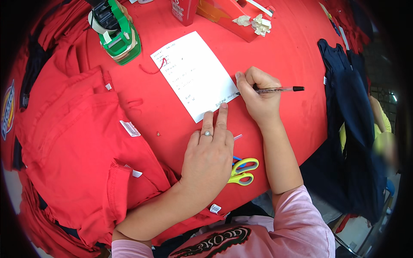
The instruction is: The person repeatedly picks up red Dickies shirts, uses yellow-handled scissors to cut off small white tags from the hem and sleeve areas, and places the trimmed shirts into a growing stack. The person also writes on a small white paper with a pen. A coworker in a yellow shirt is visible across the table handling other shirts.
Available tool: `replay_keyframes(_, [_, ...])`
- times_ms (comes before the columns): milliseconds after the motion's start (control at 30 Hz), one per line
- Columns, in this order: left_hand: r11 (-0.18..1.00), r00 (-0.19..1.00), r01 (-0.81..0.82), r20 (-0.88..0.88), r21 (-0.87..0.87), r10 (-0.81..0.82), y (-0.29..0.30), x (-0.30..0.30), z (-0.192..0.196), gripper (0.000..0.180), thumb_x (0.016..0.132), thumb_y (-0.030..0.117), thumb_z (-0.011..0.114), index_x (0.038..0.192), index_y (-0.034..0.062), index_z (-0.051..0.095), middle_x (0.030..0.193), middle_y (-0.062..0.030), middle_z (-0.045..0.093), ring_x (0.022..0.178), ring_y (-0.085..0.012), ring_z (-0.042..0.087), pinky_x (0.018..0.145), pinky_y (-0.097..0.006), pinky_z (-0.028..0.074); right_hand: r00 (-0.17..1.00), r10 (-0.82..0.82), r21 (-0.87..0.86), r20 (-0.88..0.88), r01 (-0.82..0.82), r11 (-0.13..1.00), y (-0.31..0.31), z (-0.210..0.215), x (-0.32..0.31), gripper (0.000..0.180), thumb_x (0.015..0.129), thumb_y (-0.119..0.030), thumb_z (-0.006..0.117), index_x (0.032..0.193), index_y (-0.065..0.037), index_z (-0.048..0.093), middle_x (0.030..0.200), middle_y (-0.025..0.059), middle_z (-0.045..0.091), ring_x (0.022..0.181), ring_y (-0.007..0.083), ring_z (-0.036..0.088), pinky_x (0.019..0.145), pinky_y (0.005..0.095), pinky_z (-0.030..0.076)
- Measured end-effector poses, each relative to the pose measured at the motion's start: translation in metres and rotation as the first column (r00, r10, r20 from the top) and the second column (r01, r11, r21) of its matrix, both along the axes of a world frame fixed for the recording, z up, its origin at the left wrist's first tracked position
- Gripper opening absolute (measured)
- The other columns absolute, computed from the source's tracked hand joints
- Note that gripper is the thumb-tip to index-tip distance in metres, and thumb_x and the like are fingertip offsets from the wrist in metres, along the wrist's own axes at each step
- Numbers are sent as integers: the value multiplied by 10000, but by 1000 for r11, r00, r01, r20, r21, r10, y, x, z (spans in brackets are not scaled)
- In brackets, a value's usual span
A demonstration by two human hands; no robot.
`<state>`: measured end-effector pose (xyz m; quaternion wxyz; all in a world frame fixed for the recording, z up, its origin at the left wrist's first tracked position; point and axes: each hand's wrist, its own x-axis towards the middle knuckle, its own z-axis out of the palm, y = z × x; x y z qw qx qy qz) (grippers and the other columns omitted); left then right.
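A white sheet of paper (198,73) with several handwritten lines lies slanted on the red tabletop (165,139). My right hand (262,96) is closed around a dark pen (279,90), whose tip meets the paper's lower right corner. Two outstretched fingers of my left hand (211,148) press on the paper's lower edge; a ring sits on one of them. Beside that hand lie scissors with yellow-green handles (245,172), their blades hidden beneath it. A short red thread (151,71) crosses the sheet's left edge.
A green tape dispenser (121,41) stands at the far left. Red boxes (223,17) are at the back, one with crumpled pale tape (260,26) on it. Red garments (86,150) are heaped on the left. Dark navy clothing (350,112) hangs over the right edge.
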<state>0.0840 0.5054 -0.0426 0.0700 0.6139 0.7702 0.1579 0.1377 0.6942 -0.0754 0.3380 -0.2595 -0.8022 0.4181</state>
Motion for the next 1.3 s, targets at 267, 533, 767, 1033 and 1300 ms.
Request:
replay_keyframes(267, [997, 1000, -17, -8, 73, 17, -1, 6, -6, 240, 955, 199, 676, 871, -24, 640, 1468, -219, 574, 1268, -375, 580, 832, -403, 547, 917, -152, -500, -368, -58, 864, 17, -7, 6, 346, 975, -71, 711, 731, -76, 465, 609, -32, 434, 539, 66, 406, 503, 262, 368])
replay_keyframes(533, [990, 988, -71, 148, 119, 53, -9, 17, 38, 221, 989, 225, 650, 966, 7, 681, 1457, -229, 575, 1211, -387, 628, 953, -487, 537, 952, -115, -744, -285, -144, 653, 15, 36, 39, 95, 1002, -102, 691, 982, -62, 607, 874, 24, 649, 694, 75, 562, 603, 226, 454])
replay_keyframes(767, [895, 686, -445, 636, -17, 353, -116, 91, 120, 264, 1050, 293, 595, 993, 44, 660, 830, -173, 709, 791, -396, 697, 684, -495, 519, 889, 303, -714, -345, -457, 529, -116, 162, 171, 186, 1048, -22, 536, 1204, 14, 629, 1052, 92, 701, 808, 95, 613, 805, 251, 515])
replay_keyframes(1033, [900, 800, -432, 484, 56, 354, -151, 135, 164, 199, 1027, 219, 603, 1054, 34, 672, 876, -172, 701, 837, -376, 680, 717, -470, 511, 807, 577, -441, -124, -566, 696, -152, 213, 178, 114, 1031, -53, 590, 1069, 47, 630, 944, 89, 684, 734, 103, 615, 668, 261, 503])
replay_keyframes(1300, [919, 855, -371, 435, 129, 284, -170, 145, 154, 142, 1008, 179, 589, 994, 59, 664, 827, -139, 715, 814, -369, 691, 758, -499, 507, 652, 745, -416, -143, -722, 552, -170, 204, 169, 95, 995, -61, 670, 997, 31, 694, 800, 72, 700, 751, 112, 665, 684, 274, 529])
